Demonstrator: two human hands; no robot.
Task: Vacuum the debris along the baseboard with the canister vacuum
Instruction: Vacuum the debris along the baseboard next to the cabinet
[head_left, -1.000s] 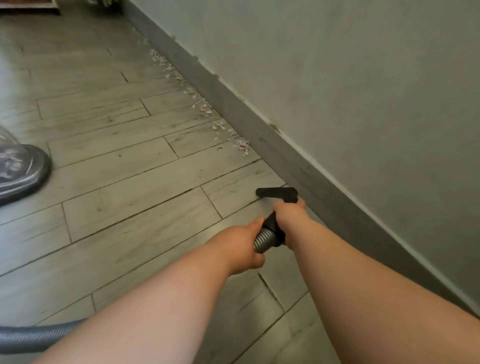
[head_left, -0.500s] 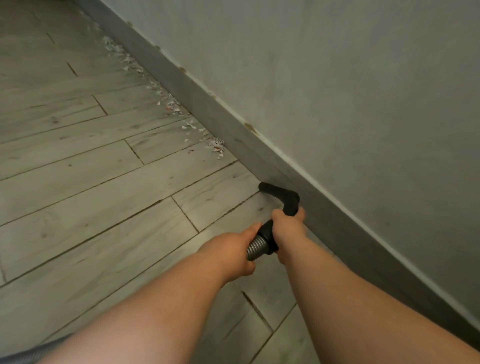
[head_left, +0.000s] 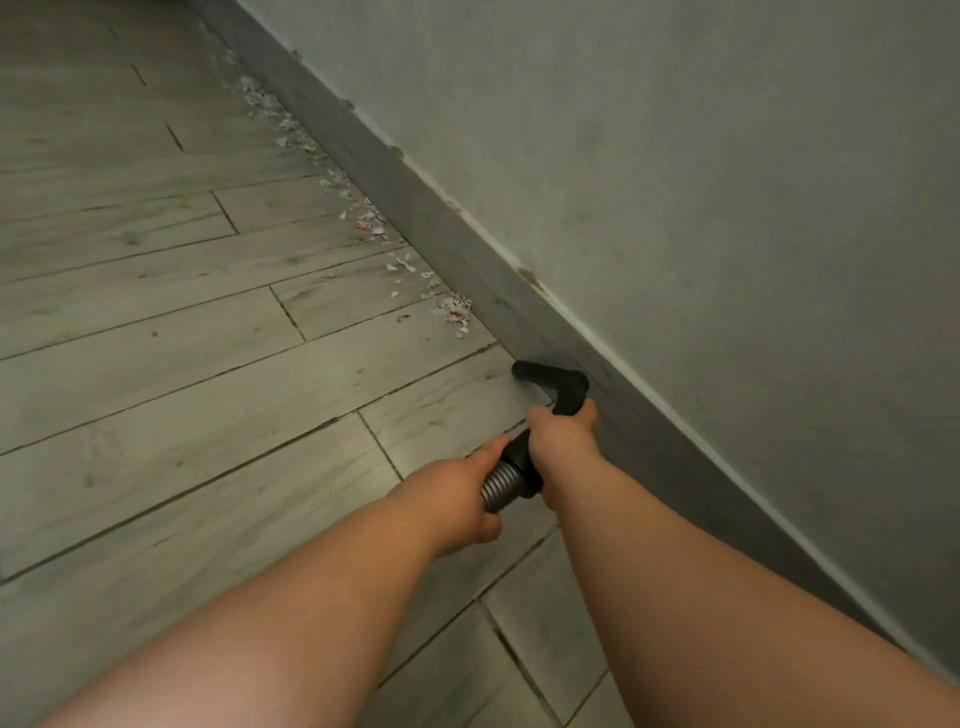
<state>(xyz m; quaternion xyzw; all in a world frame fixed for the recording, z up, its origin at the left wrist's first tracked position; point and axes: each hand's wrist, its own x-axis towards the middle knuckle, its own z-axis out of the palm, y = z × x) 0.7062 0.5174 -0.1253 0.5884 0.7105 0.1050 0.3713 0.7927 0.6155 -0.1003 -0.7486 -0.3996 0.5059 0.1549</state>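
hands (head_left: 563, 441) grip hose (head_left: 501, 483) and nozzle (head_left: 550, 379), debris (head_left: 452, 312) ahead

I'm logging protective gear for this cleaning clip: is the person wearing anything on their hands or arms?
No. The left forearm and right forearm are bare to the frame edge, no sleeves in view. The left hand and right hand wear no gloves; no watch, bracelet or ring shows, though most fingers are hidden.

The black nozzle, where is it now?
In the head view, right of centre, the black nozzle is beside the baseboard, short of the debris, ahead of the right hand.
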